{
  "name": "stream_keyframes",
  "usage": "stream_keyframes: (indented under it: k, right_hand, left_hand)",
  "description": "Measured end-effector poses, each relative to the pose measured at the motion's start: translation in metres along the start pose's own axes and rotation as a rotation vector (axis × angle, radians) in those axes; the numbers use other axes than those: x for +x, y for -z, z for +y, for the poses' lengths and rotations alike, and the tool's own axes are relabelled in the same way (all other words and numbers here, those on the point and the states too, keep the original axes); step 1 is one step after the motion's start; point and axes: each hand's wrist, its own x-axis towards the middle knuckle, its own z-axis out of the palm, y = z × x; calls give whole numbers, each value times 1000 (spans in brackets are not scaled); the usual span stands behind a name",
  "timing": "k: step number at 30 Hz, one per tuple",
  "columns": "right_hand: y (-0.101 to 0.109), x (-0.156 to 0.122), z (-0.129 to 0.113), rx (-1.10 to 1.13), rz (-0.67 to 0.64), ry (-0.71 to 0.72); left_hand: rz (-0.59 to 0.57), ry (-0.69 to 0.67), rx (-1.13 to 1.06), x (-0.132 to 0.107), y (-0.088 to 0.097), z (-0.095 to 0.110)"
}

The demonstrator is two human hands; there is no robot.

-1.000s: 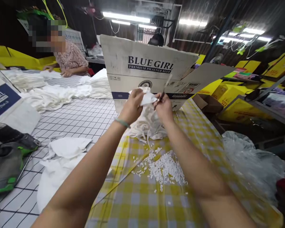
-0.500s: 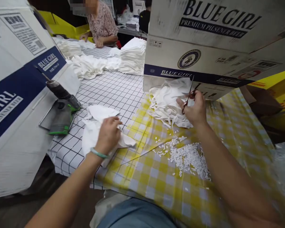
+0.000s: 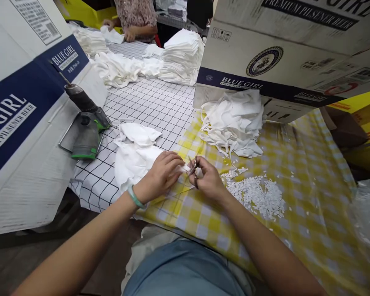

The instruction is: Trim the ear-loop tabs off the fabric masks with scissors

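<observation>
My left hand [image 3: 161,174] grips the edge of a white cloth piece [image 3: 135,159] that lies where the black-grid cover meets the yellow checked tablecloth [image 3: 265,242]. My right hand [image 3: 207,179] is closed on small scissors [image 3: 194,169], their tip right at the cloth edge beside my left fingers. A heap of white cloth pieces [image 3: 236,122] lies beyond my right hand. Several small white snippets [image 3: 254,196] are scattered on the yellow cloth to the right of it.
A Blue Girl carton [image 3: 283,53] stands behind the heap; another carton [image 3: 21,115] leans at the left. A green and grey power tool [image 3: 84,131] lies on the grid cover. Stacks of white cloth [image 3: 181,57] and another person's hands [image 3: 129,36] are at the back.
My hands came down from holding a piece high near the carton. The left hand set a piece on the left pile, and the right hand with the scissors moved down left to meet it.
</observation>
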Motion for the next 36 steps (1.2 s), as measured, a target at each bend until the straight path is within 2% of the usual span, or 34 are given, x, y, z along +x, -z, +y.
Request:
stream_keyframes:
  k: [2, 4, 7, 10, 12, 15, 19, 20, 23, 24, 26, 29, 31, 33, 36]
  right_hand:
    - [10, -4, -10, 107, 38, -1]
    - [13, -9, -14, 181, 97, -27]
    - [11, -17, -11, 266, 151, -65]
    - [15, -19, -15, 369, 158, -80]
    - [22, -16, -26, 390, 133, -103]
    - [30, -8, -50, 339, 31, -137]
    - [35, -7, -68, 309, 48, -104]
    - [35, -9, -68, 318, 64, -113]
    - [31, -19, -61, 389, 50, -208]
    - [28, -22, -58, 419, 33, -245]
    - [22, -25, -54, 466, -9, -282]
    - [13, -26, -52, 473, -26, -257]
    - [7, -29, -49, 476, -31, -258]
    - [0, -35, -42, 460, -57, -282]
    - [-15, -47, -22, 344, -71, -283]
  left_hand:
    - [54, -15, -104, 19, 8, 13]
    - [157, 3, -196, 30, 17, 30]
    - [243, 72, -276, 23, 26, 48]
    - [76, 139, -314, 5, 28, 50]
    - [0, 141, -239, -2, 25, 46]
    - [49, 127, -152, 8, 16, 40]
    - [-97, 143, -333, 30, 14, 39]
    - [-89, 160, -352, 31, 17, 39]
    - [98, 177, -351, 25, 25, 41]
    - [122, 168, -357, 22, 25, 41]
    - [32, 125, -409, 16, 23, 39]
    - [-219, 131, -499, 15, 16, 36]
    - [-259, 204, -460, 15, 18, 36]
    - [-173, 282, -369, 10, 31, 41]
    - [100, 397, -314, -13, 63, 48]
